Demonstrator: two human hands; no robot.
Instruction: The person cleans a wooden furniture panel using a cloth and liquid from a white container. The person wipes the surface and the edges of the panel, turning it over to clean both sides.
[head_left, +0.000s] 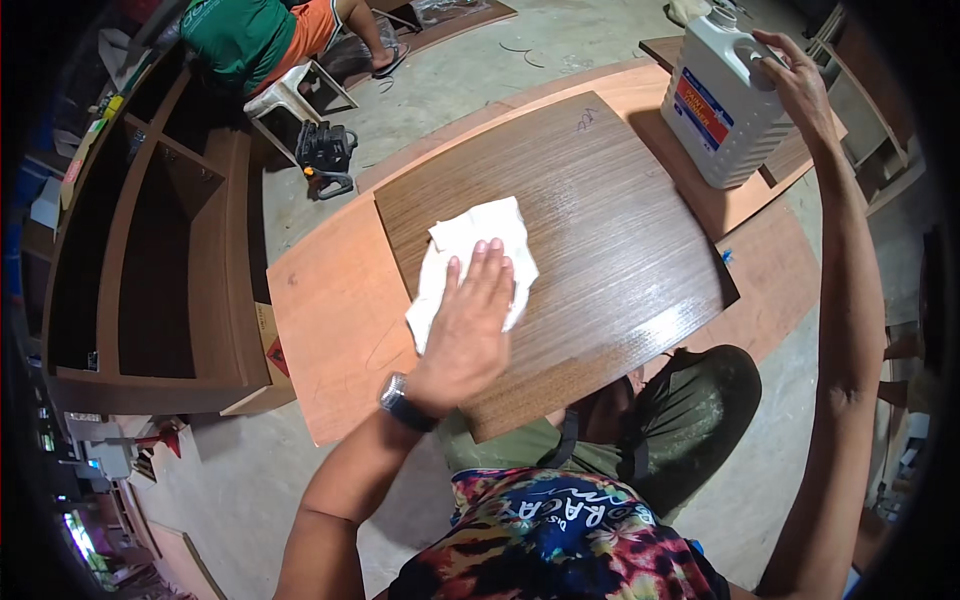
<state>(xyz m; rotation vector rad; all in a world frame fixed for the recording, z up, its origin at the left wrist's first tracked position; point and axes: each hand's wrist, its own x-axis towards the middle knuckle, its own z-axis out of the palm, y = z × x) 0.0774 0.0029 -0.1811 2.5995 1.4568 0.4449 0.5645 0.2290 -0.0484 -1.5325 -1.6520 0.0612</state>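
My left hand (472, 326) lies flat on a white cloth (486, 221), pressing it onto a dark wood-grain panel (592, 217). Its fingers point away from me and sit close together. The panel looks glossy near its right front corner and darker along the left and near edges. Out at the right, my right hand (799, 79) grips the handle of a white plastic jug (712, 105). That jug carries a red and blue label with writing. Whether its base rests on the board below or hangs just above it, I cannot tell.
Under the panel is a larger light plywood sheet (337, 315). A dark cabinet frame (217, 262) stands at the left. Beyond it, a black power tool (326, 154) is on the concrete floor, near a person (240, 37) on a white plastic stool (296, 97).
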